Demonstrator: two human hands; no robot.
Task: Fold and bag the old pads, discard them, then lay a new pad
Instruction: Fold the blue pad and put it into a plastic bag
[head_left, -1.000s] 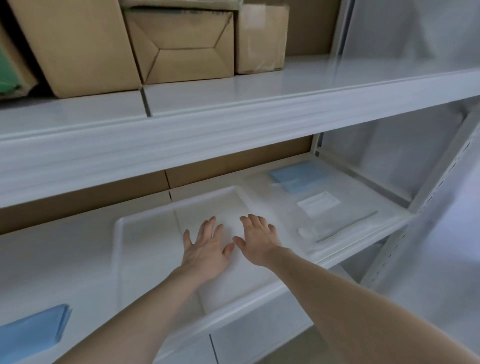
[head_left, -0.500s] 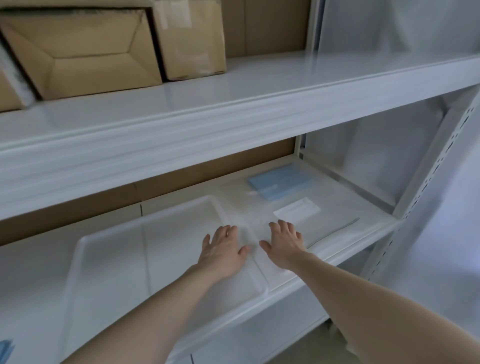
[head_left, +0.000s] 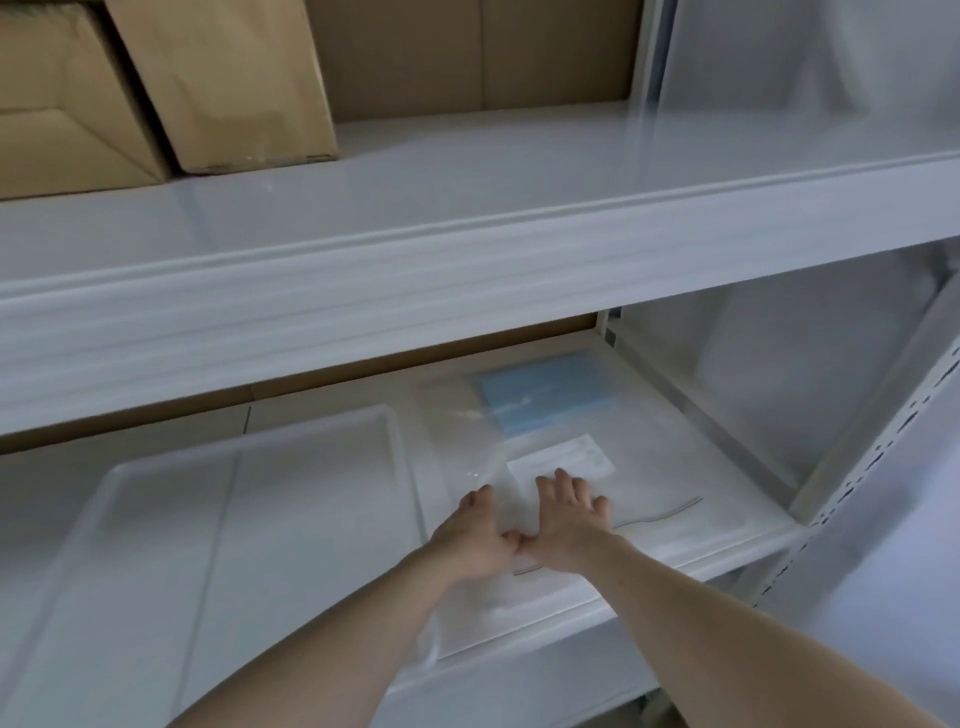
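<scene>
Head view: both hands reach onto the lower shelf (head_left: 727, 540), just right of a shallow white tray (head_left: 218, 519) that sits on the same shelf. The left hand (head_left: 475, 540) and the right hand (head_left: 566, 525) lie side by side, thumbs touching, palms down on a clear plastic bag (head_left: 467, 441) spread flat on the shelf. The fingers of both hands are stretched out and nearly straight; they curl round nothing and seem to press or slide on the plastic, not grip it. I judge this flat, paired placing serves to steady or smooth the slippery film, or to draw it toward the shelf edge, since thin plastic gives little to pinch.

Inside the bag, toward the back of the shelf, lies a folded blue pad (head_left: 545, 395); it is well beyond the fingertips and untouched. A white label (head_left: 566, 460) shows on the bag just ahead of the right fingers (head_left: 563, 486). The bag's nearer edge runs under the wrists, so how far it hangs toward the shelf front is hard to tell.

The tray appears bare of any pad, which suggests laying a new one is not yet done. On the upper shelf (head_left: 467, 218) stand cardboard boxes (head_left: 228, 83), out of the way of the work.
</scene>
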